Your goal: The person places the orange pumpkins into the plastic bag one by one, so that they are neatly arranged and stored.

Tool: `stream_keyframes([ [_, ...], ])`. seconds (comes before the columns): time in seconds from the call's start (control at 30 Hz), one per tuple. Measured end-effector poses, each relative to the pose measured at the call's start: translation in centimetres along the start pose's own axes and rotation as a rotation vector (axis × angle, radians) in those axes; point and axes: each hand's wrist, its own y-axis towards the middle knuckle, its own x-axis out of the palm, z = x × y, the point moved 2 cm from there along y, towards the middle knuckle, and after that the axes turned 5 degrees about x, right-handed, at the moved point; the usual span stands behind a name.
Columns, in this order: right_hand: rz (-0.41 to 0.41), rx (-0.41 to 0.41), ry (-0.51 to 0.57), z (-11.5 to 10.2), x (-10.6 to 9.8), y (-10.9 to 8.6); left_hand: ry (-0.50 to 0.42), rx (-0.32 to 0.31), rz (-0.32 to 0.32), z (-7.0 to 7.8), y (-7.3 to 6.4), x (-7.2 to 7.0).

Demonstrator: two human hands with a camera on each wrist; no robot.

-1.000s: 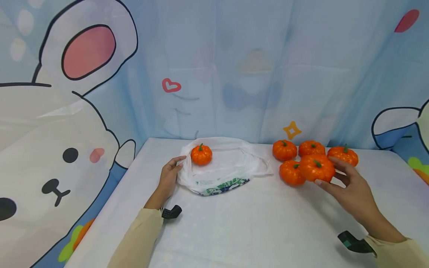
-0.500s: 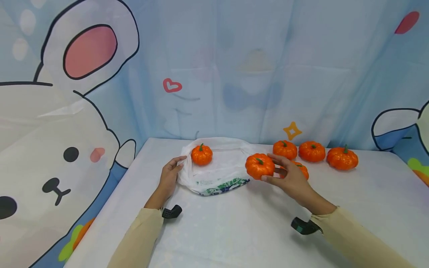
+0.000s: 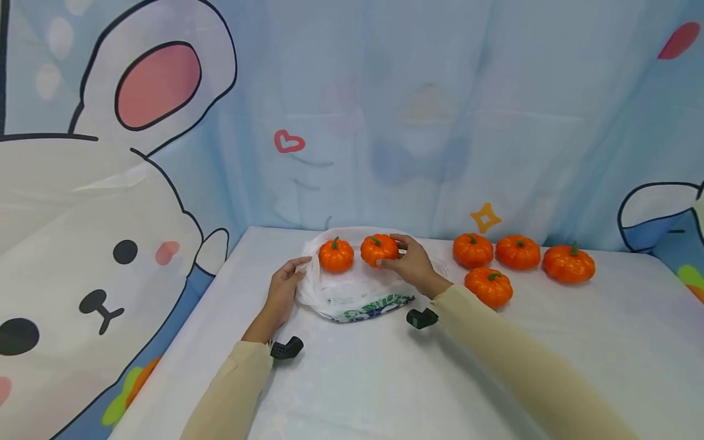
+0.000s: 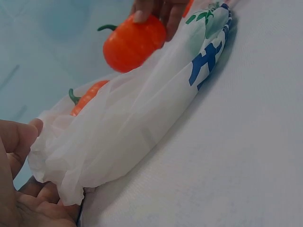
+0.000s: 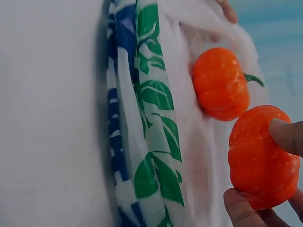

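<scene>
A white plastic bag [image 3: 346,293] with green and blue print lies spread on the table, its mouth wide. My left hand [image 3: 283,290] pinches the bag's left edge; in the left wrist view the thumb and fingers [image 4: 19,137] have the film between them. One small orange pumpkin [image 3: 336,255] rests inside the bag, partly hidden by its wall in the left wrist view. My right hand [image 3: 412,263] grips a second orange pumpkin [image 3: 378,249] by its side, above the bag's opening. Thumb and fingertips press on opposite sides of this pumpkin [image 5: 262,158] in the right wrist view.
To the right of the bag several more orange pumpkins stand in a loose group, the nearest pumpkin [image 3: 488,287] in front and the rightmost pumpkin [image 3: 569,264] apart. White cloth covers the table [image 3: 352,379]. A printed blue curtain [image 3: 352,110] hangs behind.
My right hand has carried a pumpkin leftward from the group on the right to over the bag. My left hand stays at the bag's edge.
</scene>
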Motion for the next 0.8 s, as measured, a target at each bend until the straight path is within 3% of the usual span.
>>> stream_keyframes([
  [0.33,0.026,0.062,-0.085,-0.3,1.7,2.7,0.006,0.006,-0.001,-0.1,0.1,0.0],
  [0.8,0.003,0.065,-0.108,-0.2,1.9,3.1,0.028,0.011,0.005,0.1,0.0,0.0],
])
